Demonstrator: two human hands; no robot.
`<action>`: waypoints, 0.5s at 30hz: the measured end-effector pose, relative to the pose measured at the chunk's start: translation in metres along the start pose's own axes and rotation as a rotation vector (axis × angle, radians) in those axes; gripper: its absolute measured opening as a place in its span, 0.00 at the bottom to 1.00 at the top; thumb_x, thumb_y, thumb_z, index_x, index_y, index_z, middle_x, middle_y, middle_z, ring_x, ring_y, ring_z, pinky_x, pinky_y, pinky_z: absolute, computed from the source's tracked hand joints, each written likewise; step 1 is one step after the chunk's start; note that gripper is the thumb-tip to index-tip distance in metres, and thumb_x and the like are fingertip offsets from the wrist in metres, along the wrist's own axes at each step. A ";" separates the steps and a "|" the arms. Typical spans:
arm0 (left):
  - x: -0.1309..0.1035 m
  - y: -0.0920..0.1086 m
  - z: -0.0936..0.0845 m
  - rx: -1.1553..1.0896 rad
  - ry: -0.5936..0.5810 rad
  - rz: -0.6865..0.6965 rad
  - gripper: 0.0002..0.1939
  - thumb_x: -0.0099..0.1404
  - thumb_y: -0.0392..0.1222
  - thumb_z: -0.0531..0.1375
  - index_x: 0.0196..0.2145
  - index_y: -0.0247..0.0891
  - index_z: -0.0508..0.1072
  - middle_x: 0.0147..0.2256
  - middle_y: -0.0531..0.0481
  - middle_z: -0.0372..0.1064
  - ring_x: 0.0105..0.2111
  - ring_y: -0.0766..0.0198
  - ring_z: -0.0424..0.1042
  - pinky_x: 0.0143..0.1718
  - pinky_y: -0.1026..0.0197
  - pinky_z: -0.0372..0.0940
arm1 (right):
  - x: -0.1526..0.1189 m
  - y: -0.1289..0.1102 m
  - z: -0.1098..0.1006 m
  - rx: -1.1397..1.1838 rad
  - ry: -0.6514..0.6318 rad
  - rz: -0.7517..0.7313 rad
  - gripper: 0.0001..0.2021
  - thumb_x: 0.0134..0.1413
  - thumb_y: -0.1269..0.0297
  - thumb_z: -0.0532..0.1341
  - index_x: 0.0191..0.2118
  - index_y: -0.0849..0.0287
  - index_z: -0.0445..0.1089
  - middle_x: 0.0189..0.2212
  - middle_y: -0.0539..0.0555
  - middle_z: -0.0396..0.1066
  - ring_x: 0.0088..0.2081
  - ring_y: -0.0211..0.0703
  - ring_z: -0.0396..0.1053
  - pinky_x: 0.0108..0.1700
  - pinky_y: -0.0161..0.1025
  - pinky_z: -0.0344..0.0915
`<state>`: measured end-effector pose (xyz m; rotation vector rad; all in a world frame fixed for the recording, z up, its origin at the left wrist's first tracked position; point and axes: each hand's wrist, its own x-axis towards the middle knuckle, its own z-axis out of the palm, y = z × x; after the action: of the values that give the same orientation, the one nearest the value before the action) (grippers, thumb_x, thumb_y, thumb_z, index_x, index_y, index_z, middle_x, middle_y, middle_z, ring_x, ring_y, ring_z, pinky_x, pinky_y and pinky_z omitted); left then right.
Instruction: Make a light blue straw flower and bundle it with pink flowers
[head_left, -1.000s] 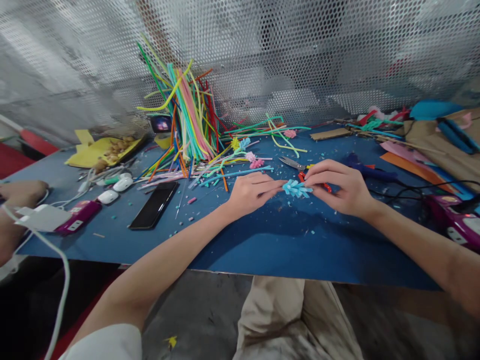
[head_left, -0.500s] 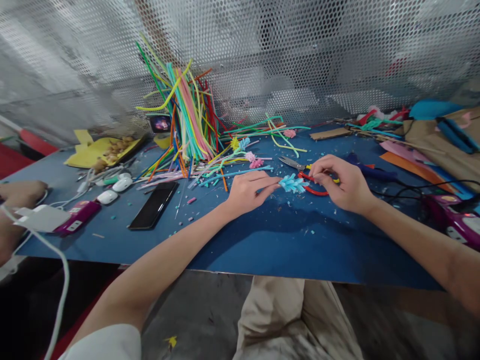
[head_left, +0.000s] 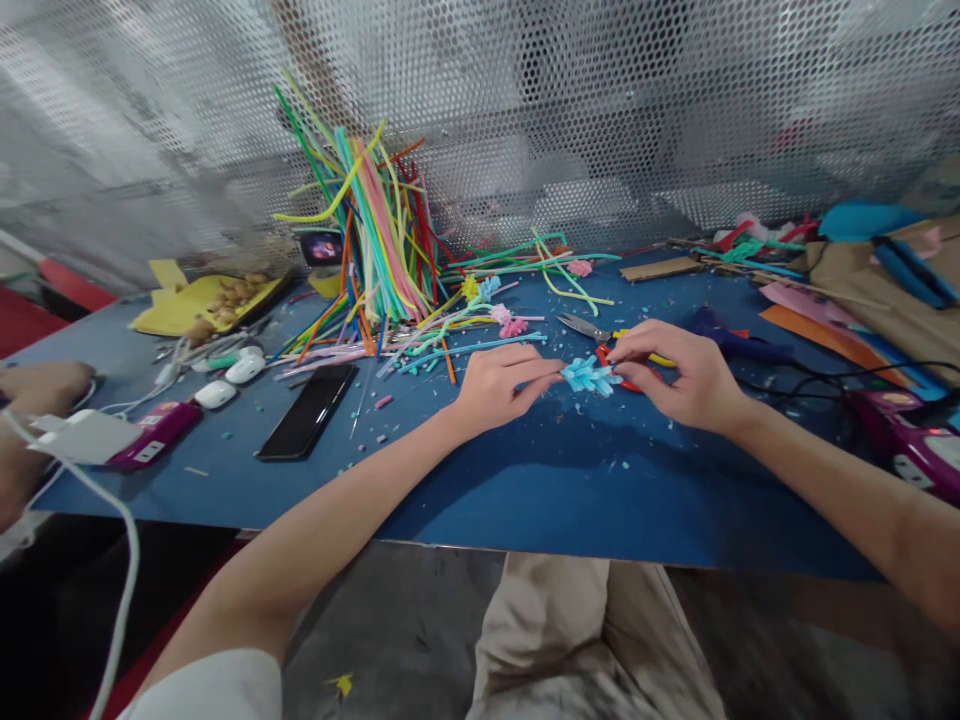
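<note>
A light-blue pipe-cleaner flower point(head_left: 589, 376) with fluffy, spread petals lies sideways between my two hands, just above the table. My left hand point(head_left: 504, 384) pinches it at its left end between thumb and fingertips. From the other side, my right hand point(head_left: 675, 374) has its thumb and fingertips closed on the tips of the petals. Behind my right hand lie pliers point(head_left: 585, 328) with red and yellow handles, partly covered by that hand.
Bundled pipe cleaners point(head_left: 382, 230) stand against the perforated metal wall. Small pipe-cleaner flowers point(head_left: 513, 327) lie in front. A phone point(head_left: 307, 410) and a purple power strip point(head_left: 154, 437) are at left, near another person's hand point(head_left: 52, 388). At right lie paper scraps point(head_left: 832, 335) and a purple device point(head_left: 911, 440).
My right hand has moved left and now touches the flower's petals, where a gap was before. My left hand keeps its pinch, almost unmoved.
</note>
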<state>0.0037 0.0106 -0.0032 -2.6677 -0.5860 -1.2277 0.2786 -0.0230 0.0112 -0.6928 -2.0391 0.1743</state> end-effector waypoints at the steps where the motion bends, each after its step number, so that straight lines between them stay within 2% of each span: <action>1: 0.000 0.000 0.000 0.005 -0.002 0.000 0.09 0.72 0.43 0.60 0.43 0.39 0.80 0.32 0.50 0.78 0.32 0.67 0.76 0.35 0.65 0.68 | 0.000 -0.001 0.000 0.003 -0.013 -0.018 0.09 0.60 0.68 0.64 0.45 0.49 0.76 0.39 0.53 0.78 0.41 0.45 0.76 0.44 0.44 0.75; 7: 0.000 0.001 0.000 0.053 -0.034 0.009 0.10 0.72 0.44 0.60 0.44 0.42 0.81 0.32 0.50 0.78 0.31 0.67 0.75 0.33 0.65 0.66 | 0.000 -0.003 0.001 -0.024 -0.031 -0.054 0.08 0.62 0.68 0.63 0.43 0.48 0.78 0.39 0.52 0.79 0.40 0.44 0.77 0.45 0.43 0.76; 15: 0.001 0.002 0.000 0.038 -0.018 0.008 0.09 0.72 0.43 0.60 0.42 0.41 0.81 0.32 0.51 0.78 0.31 0.68 0.75 0.33 0.65 0.66 | 0.000 0.000 0.002 -0.047 -0.031 -0.052 0.07 0.61 0.70 0.62 0.42 0.51 0.73 0.37 0.53 0.77 0.39 0.45 0.75 0.42 0.44 0.74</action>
<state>0.0047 0.0090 -0.0021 -2.6495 -0.5945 -1.1798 0.2769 -0.0222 0.0099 -0.6694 -2.0943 0.1083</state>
